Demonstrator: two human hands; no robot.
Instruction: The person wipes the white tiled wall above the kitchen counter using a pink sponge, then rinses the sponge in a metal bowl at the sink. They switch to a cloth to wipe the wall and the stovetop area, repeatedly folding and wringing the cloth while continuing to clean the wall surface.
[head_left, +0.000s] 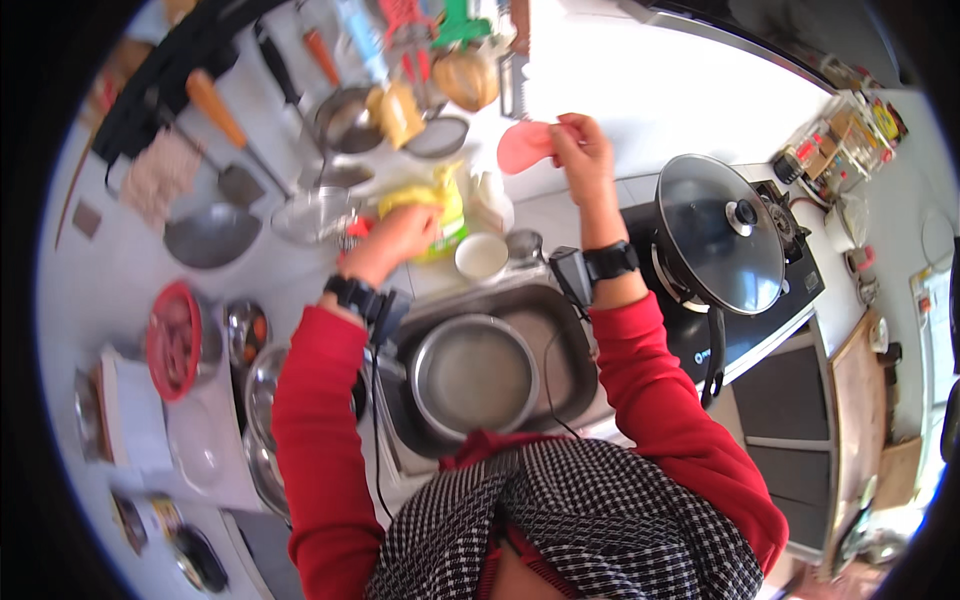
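Note:
My right hand (581, 154), raised in front of the pale wall, pinches a flat, rounded pink piece (523, 147) between thumb and fingers. What it is made of is unclear. Beyond the sink, my left hand (401, 236) is curled in front of a yellow bottle (450, 206) with a green lower label. Whether its fingers grip the bottle is hidden. A white bottle (491, 201) and a white bowl (481, 257) stand to the right of the left hand. Below both hands, a round metal pan (474, 379) holding cloudy liquid sits in the sink (577, 352).
A black wok with a glass lid (720, 232) stands on the gas hob (660, 277) at right, its handle pointing toward me. A turner (241, 184), ladles and a strainer hang at upper left. At left are a red basket of meat (174, 341) and metal bowls (262, 382).

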